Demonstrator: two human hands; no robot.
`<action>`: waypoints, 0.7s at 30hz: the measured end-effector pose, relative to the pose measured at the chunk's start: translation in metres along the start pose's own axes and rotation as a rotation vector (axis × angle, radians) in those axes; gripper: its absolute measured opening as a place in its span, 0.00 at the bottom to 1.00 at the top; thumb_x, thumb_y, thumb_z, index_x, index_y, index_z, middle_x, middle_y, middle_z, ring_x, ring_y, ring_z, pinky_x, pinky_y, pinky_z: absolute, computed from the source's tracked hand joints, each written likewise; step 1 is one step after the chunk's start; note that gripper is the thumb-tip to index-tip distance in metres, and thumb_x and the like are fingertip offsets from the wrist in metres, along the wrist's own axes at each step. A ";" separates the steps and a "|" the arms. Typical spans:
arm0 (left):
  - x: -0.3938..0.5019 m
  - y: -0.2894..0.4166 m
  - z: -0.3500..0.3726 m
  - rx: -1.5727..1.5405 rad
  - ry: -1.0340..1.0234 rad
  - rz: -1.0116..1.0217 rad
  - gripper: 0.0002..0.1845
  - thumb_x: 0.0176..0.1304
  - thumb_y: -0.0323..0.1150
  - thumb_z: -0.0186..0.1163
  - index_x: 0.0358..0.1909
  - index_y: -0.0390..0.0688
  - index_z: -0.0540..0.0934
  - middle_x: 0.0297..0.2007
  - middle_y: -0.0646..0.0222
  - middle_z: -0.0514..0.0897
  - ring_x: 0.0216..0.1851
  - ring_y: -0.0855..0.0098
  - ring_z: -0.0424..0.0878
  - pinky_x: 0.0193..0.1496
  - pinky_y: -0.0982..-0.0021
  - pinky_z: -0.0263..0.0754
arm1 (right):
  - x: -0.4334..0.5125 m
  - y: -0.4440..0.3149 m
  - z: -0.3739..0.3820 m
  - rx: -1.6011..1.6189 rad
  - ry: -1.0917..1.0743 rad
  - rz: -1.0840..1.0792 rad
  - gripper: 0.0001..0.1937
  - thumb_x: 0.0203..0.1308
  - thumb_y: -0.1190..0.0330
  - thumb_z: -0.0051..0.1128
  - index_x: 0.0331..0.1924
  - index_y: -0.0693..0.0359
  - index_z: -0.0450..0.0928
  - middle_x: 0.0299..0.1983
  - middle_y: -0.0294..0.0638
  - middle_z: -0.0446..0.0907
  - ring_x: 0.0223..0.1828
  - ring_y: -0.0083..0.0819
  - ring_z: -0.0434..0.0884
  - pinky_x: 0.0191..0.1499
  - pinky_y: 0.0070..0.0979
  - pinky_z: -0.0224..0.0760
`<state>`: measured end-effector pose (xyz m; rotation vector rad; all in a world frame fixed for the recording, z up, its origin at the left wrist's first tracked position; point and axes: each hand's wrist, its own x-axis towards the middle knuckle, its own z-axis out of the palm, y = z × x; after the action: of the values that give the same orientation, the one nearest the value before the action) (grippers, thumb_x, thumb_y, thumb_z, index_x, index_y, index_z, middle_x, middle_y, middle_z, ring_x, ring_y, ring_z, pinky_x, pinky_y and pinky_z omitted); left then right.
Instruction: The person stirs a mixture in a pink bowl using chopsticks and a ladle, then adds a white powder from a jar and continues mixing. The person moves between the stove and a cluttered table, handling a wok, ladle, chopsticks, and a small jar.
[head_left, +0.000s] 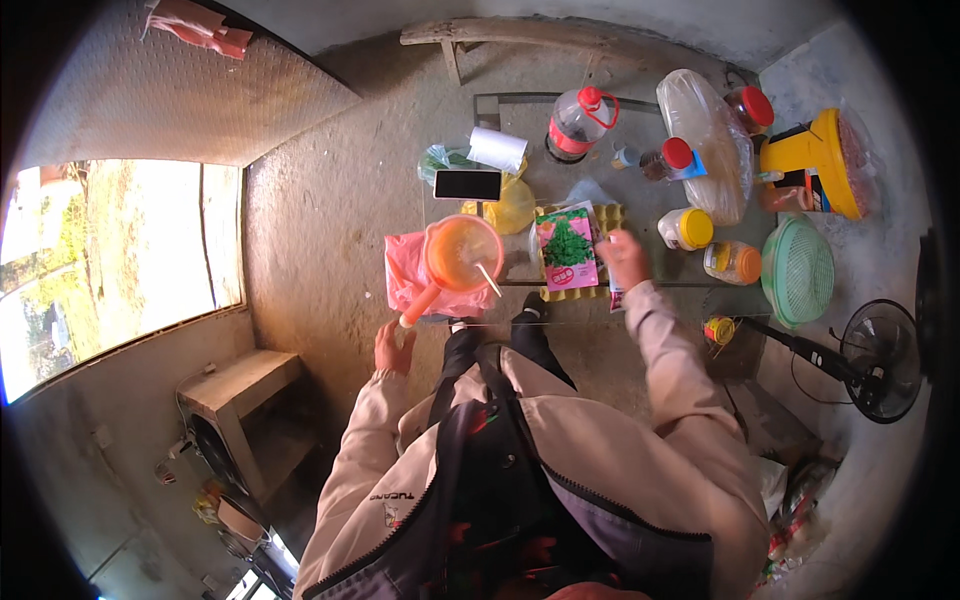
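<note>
An orange plastic dipper (463, 253) holding liquid rests on a pink plastic bag (403, 264) at the table's near left, with a white stick (489, 279) leaning over its rim. My left hand (394, 348) is at the tip of the dipper's handle; whether it grips the handle cannot be told. Right of the dipper, a pink packet with a green plant picture (568, 249) lies on a yellow egg tray (611, 215). My right hand (624, 257), slightly blurred, is beside the packet's right edge, over a small packet (616, 301) that it partly covers; its grip is unclear.
A phone (467, 185), a white roll (498, 150) and a yellow bag (514, 206) lie behind the dipper. Farther right stand a large plastic bottle (574, 127), lidded jars (685, 229), a yellow bucket (838, 165) and a green basket (799, 270). A black fan (877, 367) is at the right.
</note>
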<state>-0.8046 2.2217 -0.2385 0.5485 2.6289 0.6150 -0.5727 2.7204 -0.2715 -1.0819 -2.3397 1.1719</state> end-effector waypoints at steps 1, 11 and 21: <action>0.015 0.005 0.004 0.047 0.014 0.092 0.34 0.58 0.47 0.74 0.63 0.41 0.77 0.59 0.54 0.82 0.61 0.51 0.78 0.65 0.56 0.72 | -0.025 -0.009 0.043 0.323 -0.124 0.201 0.28 0.55 0.60 0.75 0.59 0.60 0.78 0.37 0.47 0.88 0.38 0.34 0.88 0.43 0.32 0.81; 0.093 0.028 0.034 -0.009 -0.459 0.085 0.41 0.56 0.52 0.74 0.66 0.39 0.73 0.59 0.51 0.82 0.62 0.49 0.79 0.63 0.53 0.74 | -0.075 -0.106 0.187 -0.243 -0.316 -0.118 0.10 0.68 0.68 0.57 0.50 0.57 0.75 0.38 0.51 0.83 0.38 0.57 0.84 0.37 0.49 0.78; 0.112 0.008 0.057 -0.021 -0.587 0.094 0.32 0.57 0.48 0.71 0.58 0.38 0.77 0.50 0.48 0.86 0.54 0.47 0.84 0.56 0.51 0.77 | -0.057 -0.140 0.173 -0.507 -0.286 -0.117 0.07 0.68 0.69 0.53 0.43 0.62 0.77 0.39 0.50 0.80 0.39 0.54 0.84 0.40 0.47 0.78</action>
<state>-0.8719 2.2977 -0.3122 0.7225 2.0516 0.4247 -0.7001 2.5294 -0.2654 -0.9491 -2.9834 0.7444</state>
